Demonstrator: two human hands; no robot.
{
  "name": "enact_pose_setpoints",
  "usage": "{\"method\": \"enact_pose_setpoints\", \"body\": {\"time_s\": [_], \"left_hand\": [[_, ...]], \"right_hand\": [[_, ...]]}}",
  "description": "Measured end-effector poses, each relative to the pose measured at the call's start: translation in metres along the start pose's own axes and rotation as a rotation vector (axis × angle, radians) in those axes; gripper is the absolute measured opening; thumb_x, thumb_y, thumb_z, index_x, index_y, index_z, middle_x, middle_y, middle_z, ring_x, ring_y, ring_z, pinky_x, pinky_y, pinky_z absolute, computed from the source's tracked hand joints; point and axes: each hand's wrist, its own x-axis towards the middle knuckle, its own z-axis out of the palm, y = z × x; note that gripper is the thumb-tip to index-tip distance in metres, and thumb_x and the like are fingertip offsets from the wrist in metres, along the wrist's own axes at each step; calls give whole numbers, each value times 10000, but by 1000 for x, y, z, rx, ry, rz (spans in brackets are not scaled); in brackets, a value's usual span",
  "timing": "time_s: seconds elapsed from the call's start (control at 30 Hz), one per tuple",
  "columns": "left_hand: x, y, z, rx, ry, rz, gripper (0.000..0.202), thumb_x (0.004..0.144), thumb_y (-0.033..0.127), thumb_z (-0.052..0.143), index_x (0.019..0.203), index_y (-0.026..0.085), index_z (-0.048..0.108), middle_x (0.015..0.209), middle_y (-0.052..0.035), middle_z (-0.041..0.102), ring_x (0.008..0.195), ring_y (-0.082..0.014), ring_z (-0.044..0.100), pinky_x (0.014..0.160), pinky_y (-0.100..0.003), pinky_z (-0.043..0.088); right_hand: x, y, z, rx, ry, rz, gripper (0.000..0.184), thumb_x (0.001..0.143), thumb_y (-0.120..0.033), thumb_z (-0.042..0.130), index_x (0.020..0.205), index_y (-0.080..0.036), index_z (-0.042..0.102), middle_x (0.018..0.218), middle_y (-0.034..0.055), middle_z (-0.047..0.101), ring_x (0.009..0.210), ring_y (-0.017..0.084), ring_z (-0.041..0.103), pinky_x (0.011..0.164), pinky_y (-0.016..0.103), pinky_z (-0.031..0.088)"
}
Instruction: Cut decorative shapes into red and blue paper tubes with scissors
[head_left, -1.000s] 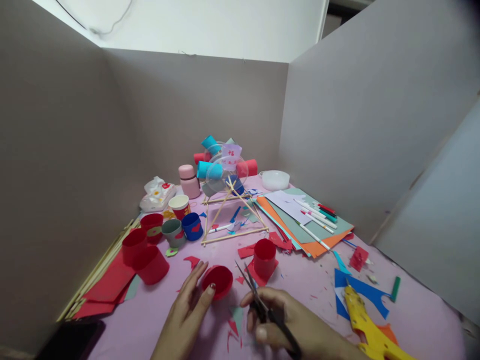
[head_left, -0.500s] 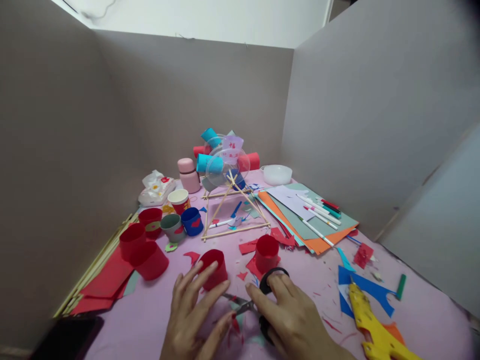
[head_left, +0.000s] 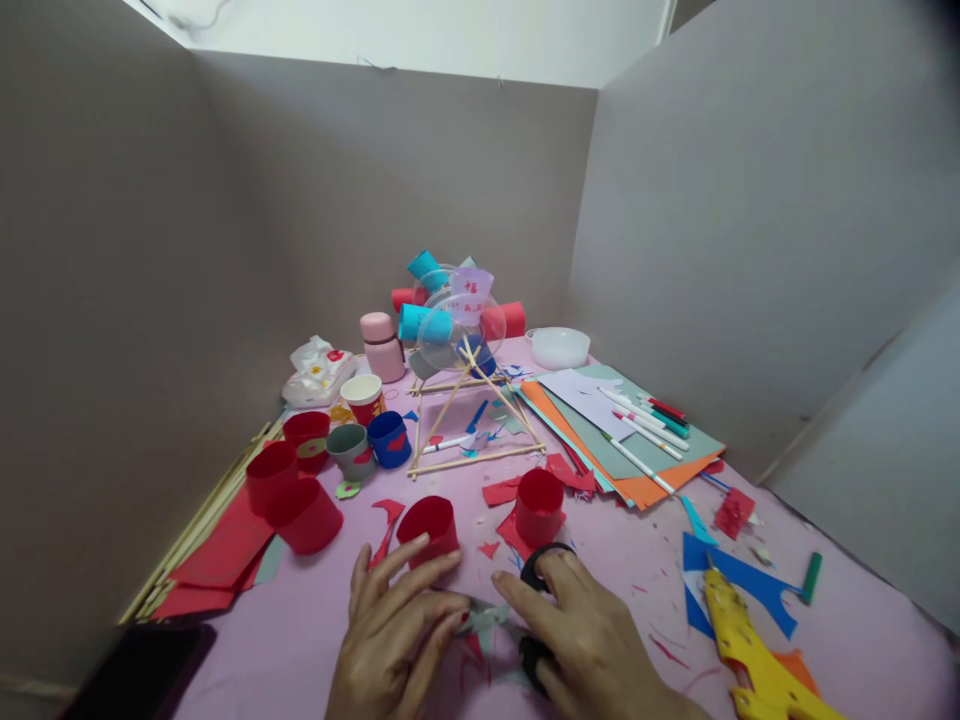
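Note:
My right hand (head_left: 592,645) grips scissors by their black handles (head_left: 549,562), thumb in the lower loop. The blades are blurred and point toward my left hand (head_left: 397,640). That hand's thumb and index finger press together at the blade tips; whatever they pinch is too small and smeared to name. Below lie a grey-green scrap (head_left: 489,618) and red paper bits (head_left: 474,645). Just beyond my left fingers stands a red paper cup-like ring (head_left: 431,525), partly covered by them. Another red paper ring (head_left: 538,505) stands beyond the scissors on red paper.
Red, grey and blue paper rings (head_left: 388,440) stand on the left near a paper cup (head_left: 364,397). Behind is a stick frame (head_left: 480,460) bearing a wheel with coloured tubes. Coloured sheets with pens (head_left: 637,470) and a yellow glue gun (head_left: 742,640) lie right; a phone (head_left: 139,670) lies front left.
My left thumb and index finger, apart before, have come together at the blades. The scissor blades now blur. The whole view has shifted slightly, and more of a red scrap shows on the left.

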Motion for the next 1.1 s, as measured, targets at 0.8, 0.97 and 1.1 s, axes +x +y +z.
{"method": "enact_pose_setpoints", "body": {"time_s": [0.8,0.97,1.1], "left_hand": [[8,-11,0,47,147,-187,84,836,204,550,880,247,609,1186,-131,579,1120,-304,514,896,-559,450],[9,-1,-4,-55,119,-275,66,834,222,556,777,253,565,1221,-118,559,1172,-293,492,940,-541,445],[10,-6,-2,-27,107,-311,127,834,273,549,955,250,580,1282,-143,550,1202,-319,494,947,-569,435]], "right_hand": [[7,10,-14,472,84,457,435,756,-151,563,1181,-245,576,1003,66,538,938,238,542,803,374,490],[10,6,-14,553,98,486,430,732,-141,568,1145,-254,606,974,53,565,922,223,560,798,347,487],[10,6,-13,596,83,515,446,707,-136,577,1136,-254,617,944,49,570,874,220,558,779,349,489]]}}
